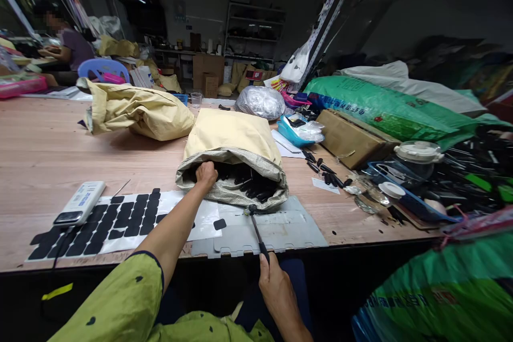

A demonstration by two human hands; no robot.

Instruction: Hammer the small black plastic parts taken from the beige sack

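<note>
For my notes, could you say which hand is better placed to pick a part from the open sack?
Probably left: the left hand is in the sack mouth; the right hand grips a tool.

The wooden table [40, 155] bears an open sack [236, 144] at the left hand [206, 172], a pad sheet [116, 219] and white device [80, 202] left of it, a grey plate [284, 232] before the right hand [276, 288].

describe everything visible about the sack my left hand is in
The sack looks like tan woven plastic, its mouth rolled back to a grey lining. It lies on its side on the wooden table, mouth toward the person, with small black parts inside. The left hand reaches into the mouth; the front edge overlaps a grey sheet.
</note>
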